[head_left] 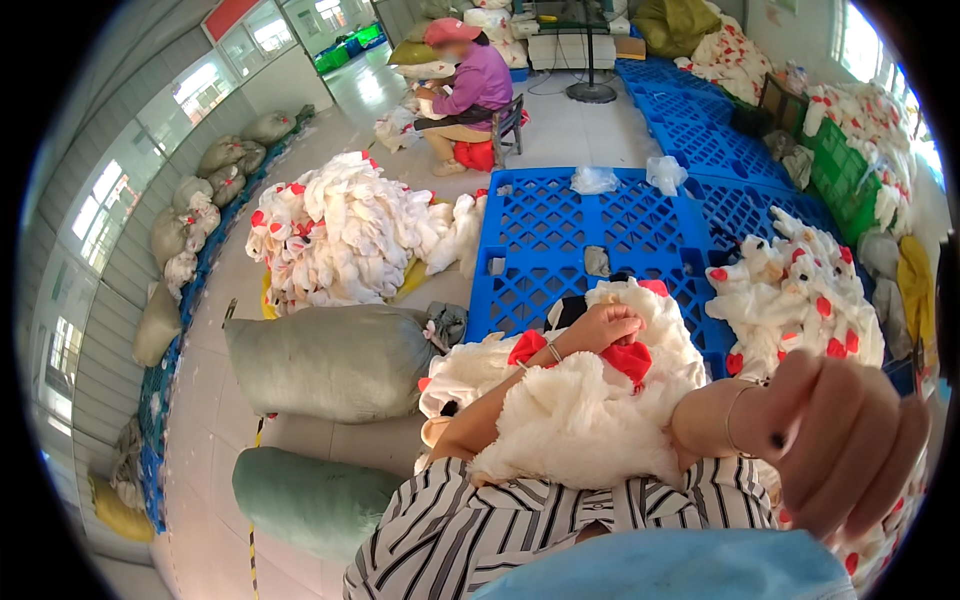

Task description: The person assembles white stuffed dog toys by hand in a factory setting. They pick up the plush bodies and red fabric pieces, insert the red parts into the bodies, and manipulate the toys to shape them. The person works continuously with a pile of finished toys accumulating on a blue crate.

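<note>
A white plush toy skin (575, 425) with red fabric pieces lies bunched against my body. My left hand (610, 328) is curled closed at its far end, right by a red fabric piece (628, 362), and appears to grip the plush there. Raised close to the camera on the right, my right hand (850, 440) has its fingers folded in. A small dark spot shows near its thumb; what the fingers hold, if anything, is hidden. More white plush (655, 305) with red parts lies just beyond my left hand.
A blue plastic pallet (520, 215) lies ahead. White plush piles sit at left (345, 235) and right (800, 290). Stuffed sacks, one grey (325, 362) and one green (310, 500), lie to my left. A seated person (475, 95) works farther off. A green crate (840, 180) stands right.
</note>
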`<state>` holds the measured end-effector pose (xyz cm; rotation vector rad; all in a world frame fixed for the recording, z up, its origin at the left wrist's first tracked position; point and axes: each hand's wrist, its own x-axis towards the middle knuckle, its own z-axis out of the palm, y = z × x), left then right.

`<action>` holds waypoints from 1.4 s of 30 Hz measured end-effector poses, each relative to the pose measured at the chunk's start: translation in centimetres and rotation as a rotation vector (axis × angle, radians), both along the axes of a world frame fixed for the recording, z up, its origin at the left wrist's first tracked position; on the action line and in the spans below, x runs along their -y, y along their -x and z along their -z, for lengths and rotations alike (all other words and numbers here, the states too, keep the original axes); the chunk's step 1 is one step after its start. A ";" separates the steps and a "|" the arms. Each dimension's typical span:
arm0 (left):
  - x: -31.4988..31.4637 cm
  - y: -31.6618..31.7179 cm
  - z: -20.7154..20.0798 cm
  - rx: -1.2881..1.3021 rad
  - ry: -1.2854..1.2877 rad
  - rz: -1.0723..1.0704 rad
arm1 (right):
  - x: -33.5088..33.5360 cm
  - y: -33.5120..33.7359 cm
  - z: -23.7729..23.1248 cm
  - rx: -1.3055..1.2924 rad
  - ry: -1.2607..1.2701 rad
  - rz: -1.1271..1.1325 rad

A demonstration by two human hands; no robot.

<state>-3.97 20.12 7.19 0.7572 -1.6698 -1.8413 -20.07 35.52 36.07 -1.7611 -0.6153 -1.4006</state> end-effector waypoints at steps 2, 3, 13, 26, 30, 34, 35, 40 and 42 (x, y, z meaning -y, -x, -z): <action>0.1 0.7 -0.1 -0.023 -0.012 0.028 | 0.0 -0.3 -0.4 -0.013 -0.002 0.011; 0.2 1.0 -0.2 -0.018 0.003 0.035 | 0.0 -0.6 -0.5 -0.024 -0.004 0.014; 0.9 -2.9 2.3 0.016 0.051 -0.047 | 3.5 -6.8 1.0 -0.017 -0.042 -0.119; -0.6 -0.7 0.7 -0.154 -0.184 -0.049 | 3.5 -7.7 0.8 -0.121 -0.009 -0.216; -0.9 0.4 0.0 -0.184 -0.217 -0.012 | 3.2 -6.5 0.8 -0.164 -0.015 -0.200; -1.2 0.4 -0.2 -0.148 -0.186 -0.062 | 3.4 -5.9 1.2 -0.183 -0.024 -0.210; -1.4 0.1 -0.6 -0.140 -0.177 -0.083 | 3.3 -5.9 1.1 -0.184 -0.019 -0.216; 0.5 -0.4 1.1 0.003 0.010 -0.047 | 3.8 -4.7 2.0 -0.183 -0.033 -0.267; 1.0 0.0 2.0 -0.043 0.042 -0.011 | 3.6 -4.7 2.0 -0.186 -0.030 -0.272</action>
